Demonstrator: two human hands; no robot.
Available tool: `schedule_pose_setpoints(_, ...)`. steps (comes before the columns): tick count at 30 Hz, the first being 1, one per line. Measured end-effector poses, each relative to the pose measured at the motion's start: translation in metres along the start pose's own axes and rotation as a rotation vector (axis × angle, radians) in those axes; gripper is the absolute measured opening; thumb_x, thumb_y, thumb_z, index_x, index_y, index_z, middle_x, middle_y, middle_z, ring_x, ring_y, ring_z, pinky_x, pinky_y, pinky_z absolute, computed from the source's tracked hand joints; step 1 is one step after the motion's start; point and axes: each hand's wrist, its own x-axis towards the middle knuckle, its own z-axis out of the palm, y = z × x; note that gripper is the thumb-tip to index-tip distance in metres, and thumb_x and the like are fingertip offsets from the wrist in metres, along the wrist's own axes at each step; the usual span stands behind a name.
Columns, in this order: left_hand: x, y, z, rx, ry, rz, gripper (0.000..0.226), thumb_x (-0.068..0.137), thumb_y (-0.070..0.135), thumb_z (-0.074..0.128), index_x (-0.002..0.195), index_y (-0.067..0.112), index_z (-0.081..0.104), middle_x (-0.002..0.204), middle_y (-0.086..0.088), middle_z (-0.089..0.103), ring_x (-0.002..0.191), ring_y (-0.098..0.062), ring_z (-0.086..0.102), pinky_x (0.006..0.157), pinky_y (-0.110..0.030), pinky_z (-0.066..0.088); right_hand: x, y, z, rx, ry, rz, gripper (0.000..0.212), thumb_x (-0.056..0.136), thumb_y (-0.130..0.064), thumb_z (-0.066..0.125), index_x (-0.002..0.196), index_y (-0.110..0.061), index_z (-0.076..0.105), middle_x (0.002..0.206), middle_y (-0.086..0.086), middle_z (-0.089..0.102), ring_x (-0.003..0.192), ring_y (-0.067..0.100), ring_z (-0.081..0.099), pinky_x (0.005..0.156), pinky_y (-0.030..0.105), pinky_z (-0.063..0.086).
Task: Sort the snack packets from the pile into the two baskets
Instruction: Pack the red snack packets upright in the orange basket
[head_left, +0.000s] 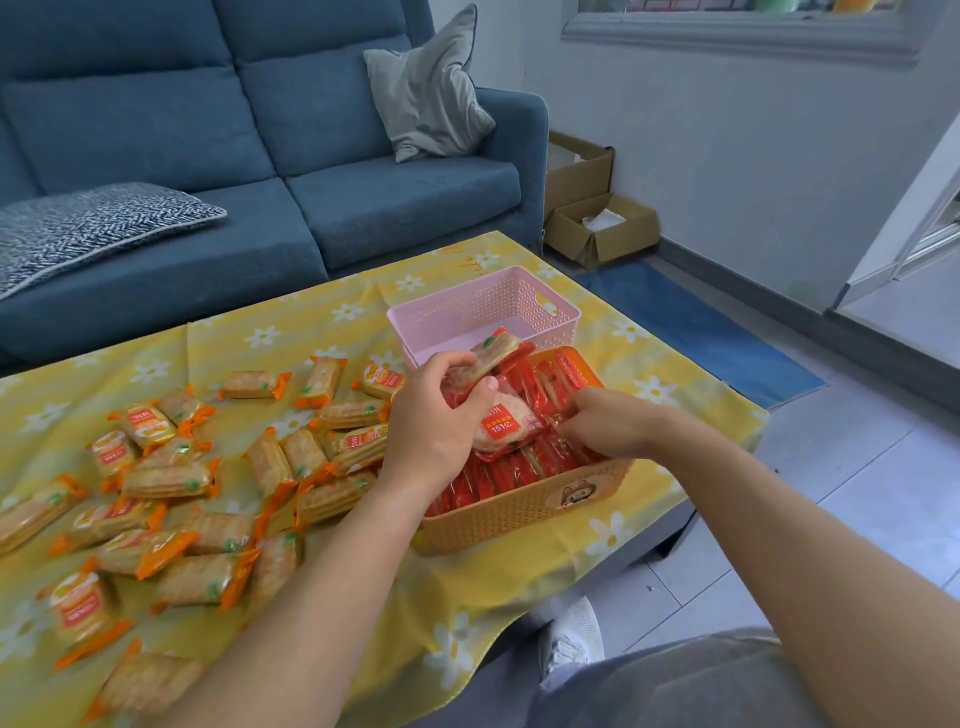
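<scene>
The snack packets come in two kinds. The pile (176, 499) sprawled over the left half of the yellow daisy-print cloth (519, 587) is all clear wrappers with orange crimped ends, each showing a pale, ridged rectangular cracker inside and a small green mark near one end. Some lie label up, with an orange-and-red panel and a yellow badge; the writing on those is too blurred to read. The other kind is red-wrapped and packed tight in the orange basket (524, 512), which sits at the near right corner of the cloth and wears a small cartoon animal sticker (575, 492) on its front wall. Just behind it, touching or nearly so, stands the pink basket (483, 301), with nothing showing on the part of its floor that can be seen.

The left hand (441, 415) is over the orange basket's left edge, fingers and thumb closed around an orange-ended cracker packet (491, 353) raised between the two baskets. The right hand (605, 423) reaches down into the orange basket among the red packets, fingers curled; whether it actually grips one I cannot tell. Between the hands lies a round pale cracker in a red wrapper (501, 428), its red label reading "151亿" upside down from here.
</scene>
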Motion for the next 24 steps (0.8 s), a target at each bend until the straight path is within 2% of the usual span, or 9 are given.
schedule_pose_setpoints(2,0.0,0.001,0.0,-0.025,0.01,-0.014,0.025,0.092,0.037,0.068,0.116,0.029,0.065,0.109,0.018,0.066,0.102,0.0,0.061,0.08,-0.014,0.047,-0.003,-0.002,0.0,-0.079,-0.075,0.015,0.026,0.096,-0.012,0.043,0.105,0.004,0.062,0.094,0.013,0.063,0.076,0.022,0.053,0.068,0.039,0.048)
schedule_pose_setpoints(4,-0.001,0.005,0.002,-0.04,-0.001,-0.029,0.021,0.092,0.038,0.069,0.111,0.03,0.062,0.105,0.02,0.065,0.097,0.005,0.061,0.074,-0.009,0.047,-0.006,0.0,-0.004,-0.16,-0.114,0.025,0.032,0.092,-0.012,0.045,0.114,0.004,0.062,0.104,0.015,0.069,0.082,0.023,0.061,0.076,0.045,0.057)
schedule_pose_setpoints(6,-0.003,0.009,0.003,-0.056,0.004,-0.035,0.022,0.09,0.037,0.072,0.106,0.028,0.059,0.102,0.02,0.063,0.094,0.008,0.06,0.072,-0.009,0.046,-0.011,0.001,-0.017,-0.146,0.028,-0.003,0.033,0.091,-0.011,0.046,0.112,0.004,0.066,0.106,0.02,0.072,0.089,0.03,0.069,0.083,0.052,0.059)
schedule_pose_setpoints(9,-0.005,0.013,0.007,-0.044,0.015,0.013,0.03,0.083,0.035,0.08,0.1,0.028,0.057,0.1,0.018,0.064,0.094,0.009,0.059,0.073,-0.011,0.046,-0.024,-0.002,-0.038,0.218,0.376,-0.048,0.027,0.1,-0.02,0.045,0.108,-0.008,0.068,0.093,0.011,0.074,0.083,0.026,0.073,0.075,0.044,0.063)
schedule_pose_setpoints(11,-0.008,0.015,0.011,-0.04,0.009,0.077,0.033,0.079,0.036,0.083,0.098,0.031,0.057,0.105,0.018,0.067,0.097,0.004,0.062,0.078,-0.02,0.053,-0.038,-0.016,-0.039,0.608,0.369,-0.076,0.027,0.103,-0.035,0.045,0.11,-0.016,0.063,0.097,0.007,0.073,0.079,0.025,0.075,0.068,0.04,0.062)
schedule_pose_setpoints(13,-0.011,0.019,0.015,-0.048,0.002,0.139,0.033,0.077,0.036,0.084,0.097,0.03,0.058,0.111,0.018,0.067,0.102,-0.001,0.063,0.084,-0.031,0.056,-0.046,-0.024,-0.034,0.743,0.283,-0.097,0.028,0.102,-0.043,0.049,0.119,-0.022,0.058,0.101,0.004,0.07,0.078,0.023,0.076,0.066,0.041,0.063)
schedule_pose_setpoints(16,-0.014,0.026,0.018,-0.081,-0.006,0.162,0.028,0.08,0.035,0.082,0.097,0.027,0.061,0.105,0.019,0.068,0.099,0.002,0.063,0.083,-0.025,0.055,-0.05,-0.019,-0.034,0.698,0.269,-0.177,0.031,0.102,-0.04,0.051,0.133,-0.038,0.048,0.107,0.001,0.067,0.078,0.02,0.076,0.061,0.034,0.063)
schedule_pose_setpoints(19,-0.014,0.033,0.016,-0.111,-0.036,0.155,0.025,0.082,0.035,0.08,0.1,0.027,0.064,0.1,0.02,0.068,0.097,0.005,0.063,0.078,-0.016,0.053,-0.056,-0.009,-0.045,0.546,0.227,-0.276,0.028,0.103,-0.041,0.049,0.129,-0.039,0.058,0.116,-0.003,0.065,0.085,0.017,0.074,0.063,0.028,0.061)
schedule_pose_setpoints(24,-0.009,0.038,0.013,-0.11,-0.298,0.124,0.026,0.082,0.046,0.078,0.102,0.028,0.077,0.123,0.02,0.063,0.11,0.002,0.062,0.094,-0.033,0.054,-0.059,0.005,-0.051,0.414,0.303,-0.239,0.016,0.098,-0.033,0.06,0.113,-0.035,0.065,0.114,-0.001,0.063,0.093,0.019,0.071,0.064,0.036,0.064)
